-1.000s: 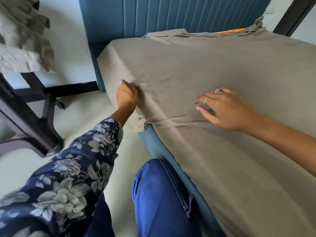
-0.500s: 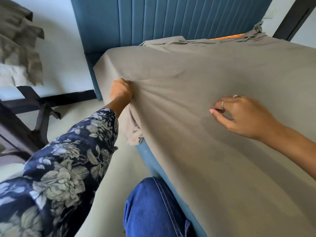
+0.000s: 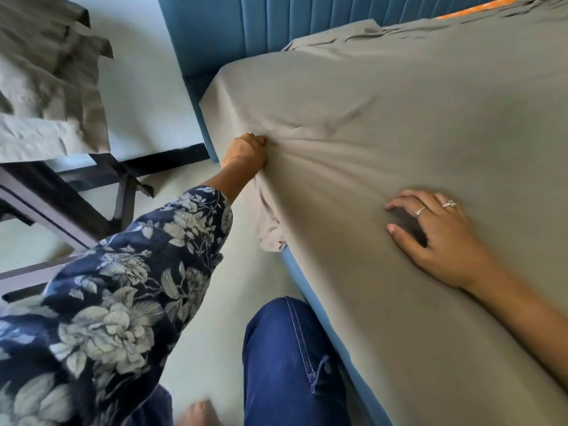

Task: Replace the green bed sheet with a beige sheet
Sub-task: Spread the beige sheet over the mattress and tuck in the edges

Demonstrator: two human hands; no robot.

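Against a blue headboard (image 3: 233, 29), the left hand (image 3: 246, 150) clutched the beige sheet (image 3: 384, 124) at the mattress's near edge, while the right hand (image 3: 436, 238) pressed loose-fingered farther in.

left hand (image 3: 246, 153) gripping beige sheet (image 3: 384, 118), right hand (image 3: 436, 238) pressing it flat

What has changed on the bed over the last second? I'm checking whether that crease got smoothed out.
The left hand went from resting at the edge to gripping the beige sheet and pulling it sideways, so folds now fan out from its fist. The flat crease under the right hand is gone; that hand slid back and now presses flat. The sheet's bunched end still hangs over the blue bed base.
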